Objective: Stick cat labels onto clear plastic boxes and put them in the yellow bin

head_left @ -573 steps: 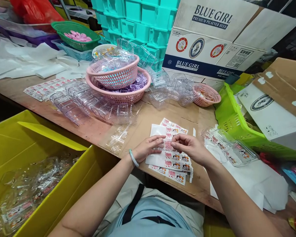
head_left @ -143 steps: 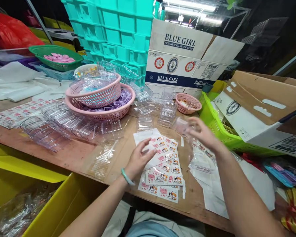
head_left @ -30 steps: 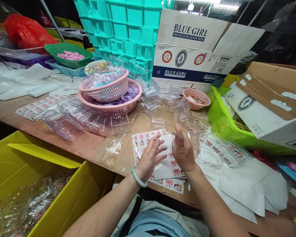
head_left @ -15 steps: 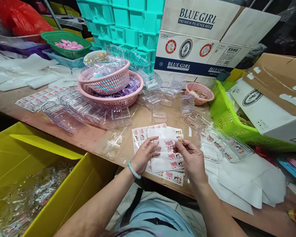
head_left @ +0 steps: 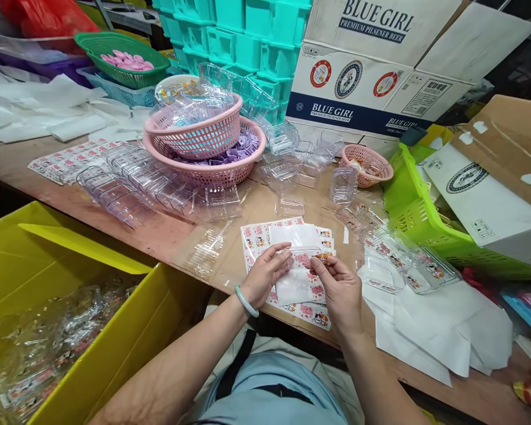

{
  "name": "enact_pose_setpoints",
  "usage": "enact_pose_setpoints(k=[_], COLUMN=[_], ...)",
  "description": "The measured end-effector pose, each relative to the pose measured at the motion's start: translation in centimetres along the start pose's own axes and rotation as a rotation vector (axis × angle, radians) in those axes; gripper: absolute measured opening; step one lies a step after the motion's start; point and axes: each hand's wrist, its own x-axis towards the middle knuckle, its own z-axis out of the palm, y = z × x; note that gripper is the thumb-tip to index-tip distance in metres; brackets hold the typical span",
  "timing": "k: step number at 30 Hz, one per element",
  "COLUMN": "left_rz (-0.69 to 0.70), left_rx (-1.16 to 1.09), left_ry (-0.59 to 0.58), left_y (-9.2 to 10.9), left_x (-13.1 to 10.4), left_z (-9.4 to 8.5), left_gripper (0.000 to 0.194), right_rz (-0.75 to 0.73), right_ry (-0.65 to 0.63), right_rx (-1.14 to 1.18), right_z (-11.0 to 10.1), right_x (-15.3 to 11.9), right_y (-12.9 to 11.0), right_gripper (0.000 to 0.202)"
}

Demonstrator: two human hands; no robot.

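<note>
Printed sticker sheets (head_left: pixel 259 236) with cat pictures and pink lettering lie stacked on brown cardboard at the table's front edge. Over them my left hand (head_left: pixel 268 274), with a pale bangle on the wrist, holds one side of a clear plastic piece (head_left: pixel 298 250). My right hand (head_left: pixel 340 289) pinches a small cat sticker (head_left: pixel 322 258) between thumb and finger, at the right part of the clear piece. White backing strips show on the top sheet below the hands.
Clear plastic cases (head_left: pixel 135 174) and pink baskets (head_left: pixel 203 171) stand behind on the left. A yellow box (head_left: pixel 110 348) is at front left. On the right are stickered cases (head_left: pixel 418 268), white papers (head_left: pixel 429 330) and a green basket (head_left: pixel 409 203).
The whole view has shifted slightly. The cat sticker at my right fingertips now shows more clearly over the clear piece; both hands keep their grip.
</note>
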Motion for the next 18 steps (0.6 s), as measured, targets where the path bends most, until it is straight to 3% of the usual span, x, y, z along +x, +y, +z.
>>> enact_pose_setpoints(k=[11,18], left_rz=[0.0,0.01], left_rx=[0.013,0.082], left_ry=[-0.006,0.03], left_y=[0.0,0.3], left_x=[0.1,-0.2], left_z=[-0.1,0.9], left_gripper=[0.042,0.051], right_rz=[-0.012,-0.07], right_ry=[-0.009,-0.018], right_rx=[-0.028,-0.145], right_z=[0.0,0.1], right_x=[0.2,0.0], right_y=[0.2,0.1], right_gripper=[0.025,0.024])
